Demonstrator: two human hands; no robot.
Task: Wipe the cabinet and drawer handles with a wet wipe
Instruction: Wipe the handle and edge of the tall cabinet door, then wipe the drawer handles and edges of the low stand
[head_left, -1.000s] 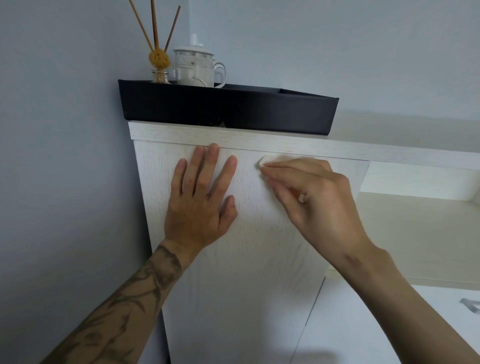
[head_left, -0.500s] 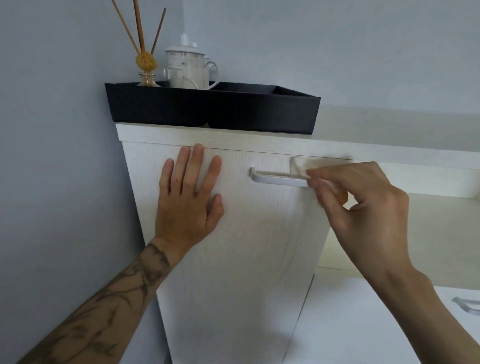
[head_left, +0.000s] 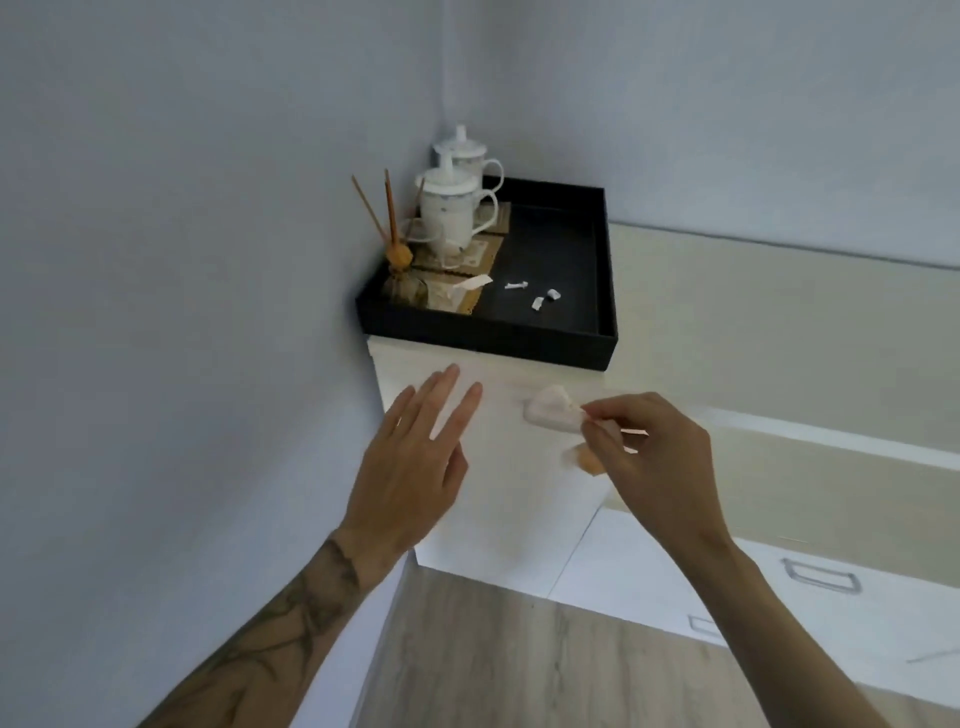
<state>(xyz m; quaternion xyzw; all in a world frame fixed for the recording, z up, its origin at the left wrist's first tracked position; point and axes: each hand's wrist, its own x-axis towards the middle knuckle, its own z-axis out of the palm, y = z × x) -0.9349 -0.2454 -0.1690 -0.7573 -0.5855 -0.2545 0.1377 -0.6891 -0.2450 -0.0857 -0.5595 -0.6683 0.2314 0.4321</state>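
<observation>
I look down on a white cabinet door (head_left: 514, 499) in the room's corner. My right hand (head_left: 654, 457) pinches a folded white wet wipe (head_left: 551, 410) near the door's top edge; the door's handle is hidden under the wipe and hand. My left hand (head_left: 410, 467) hovers over the door's left part with fingers spread, holding nothing; I cannot tell if it touches the door. Lower right, a white drawer front carries a metal drawer handle (head_left: 821, 576), and a second handle (head_left: 701, 623) shows partly behind my right forearm.
A black tray (head_left: 605, 291) stands on the cabinet top in the corner, holding two lidded white cups (head_left: 452, 208), a reed diffuser (head_left: 397, 260) and small paper scraps. Grey walls close the left and back. Wood floor (head_left: 493, 649) lies below.
The view has risen from facing the door to looking down on it. My right hand with the wipe has come back left along the handle. My left hand has eased off its flat press.
</observation>
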